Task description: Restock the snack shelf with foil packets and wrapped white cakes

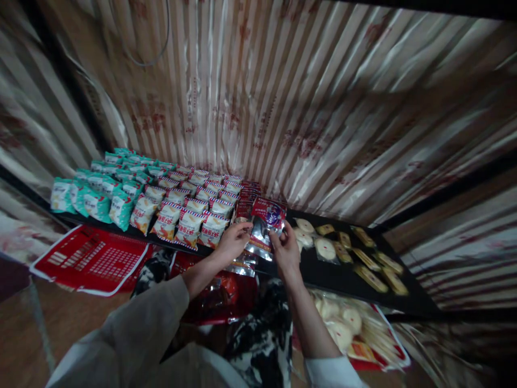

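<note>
A dark red and silver snack packet [266, 223] is held up in front of the black shelf [323, 269]. My right hand [287, 252] grips its right edge, thumb across the front. On the packet's left edge, the closed fingers of my left hand [232, 241] pinch it; their exact contact is hard to see in the dim light. Similar red packets [249, 189] stand in a row behind it. Below my hands, the silver end of another packet [242, 265] shows at the shelf's front edge.
White snack bags [189, 226] and teal bags [97, 205] fill the shelf's left side. Round white packs [326, 249] and yellow bars [370, 277] lie on the right. Beneath are red baskets [92, 258], one holding packs [351, 320]. A striped curtain [242, 97] hangs behind.
</note>
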{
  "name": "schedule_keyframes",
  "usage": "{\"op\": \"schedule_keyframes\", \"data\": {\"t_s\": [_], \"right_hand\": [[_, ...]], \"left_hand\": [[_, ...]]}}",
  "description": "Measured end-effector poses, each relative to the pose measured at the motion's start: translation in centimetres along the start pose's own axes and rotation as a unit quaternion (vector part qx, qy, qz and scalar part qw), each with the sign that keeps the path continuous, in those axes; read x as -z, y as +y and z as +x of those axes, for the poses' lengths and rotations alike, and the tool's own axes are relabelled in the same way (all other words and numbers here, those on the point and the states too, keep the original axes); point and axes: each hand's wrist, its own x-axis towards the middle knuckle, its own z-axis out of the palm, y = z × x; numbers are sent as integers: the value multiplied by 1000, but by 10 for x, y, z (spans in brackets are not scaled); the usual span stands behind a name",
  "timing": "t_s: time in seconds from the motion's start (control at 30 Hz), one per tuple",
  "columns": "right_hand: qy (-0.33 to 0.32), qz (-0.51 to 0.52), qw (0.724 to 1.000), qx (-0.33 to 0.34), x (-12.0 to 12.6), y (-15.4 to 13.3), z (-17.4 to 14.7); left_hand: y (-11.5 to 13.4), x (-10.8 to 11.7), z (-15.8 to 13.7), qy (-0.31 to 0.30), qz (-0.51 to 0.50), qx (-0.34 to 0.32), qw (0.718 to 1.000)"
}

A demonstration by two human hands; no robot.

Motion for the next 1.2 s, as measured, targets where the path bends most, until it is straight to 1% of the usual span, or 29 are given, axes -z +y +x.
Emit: {"op": "schedule_keyframes", "data": {"t_s": [0.07, 0.13, 0.23, 0.33, 0.43, 0.6, 0.7, 0.8, 1.0, 1.1, 1.2], "right_hand": [[-5, -8, 1000, -9, -6, -2, 16], [-8, -38, 999, -9, -12, 0, 30], [-25, -90, 995, 22, -17, 9, 42], [-44, -136, 988, 59, -20, 18, 46], [-52, -182, 979, 76, -20, 24, 46], [-46, -268, 960, 62, -19, 29, 34], [-31, -311, 945, 98, -18, 34, 25], [-22, -317, 938, 136, -19, 41, 19], [-17, -321, 934, 159, -20, 53, 17], [-18, -317, 932, 173, -18, 57, 16], [-12, -313, 932, 180, -17, 62, 13]], "left_hand": [[5, 0, 13, 23, 14, 0, 1000], [5, 0, 24, 45, 39, 2, 998], [-1, 1, 34, 65, 92, 0, 994], [-8, 2, 36, 75, 155, -8, 985], [-12, 3, 33, 78, 221, -12, 972], [-19, 3, 23, 56, 301, -48, 951], [-25, 2, 14, 59, 320, -57, 944], [-34, 1, 6, 61, 326, -60, 941], [-53, 0, 2, 43, 336, -66, 938], [-61, -1, 2, 53, 337, -75, 937], [-65, -4, 0, 76, 373, -90, 920]]}}
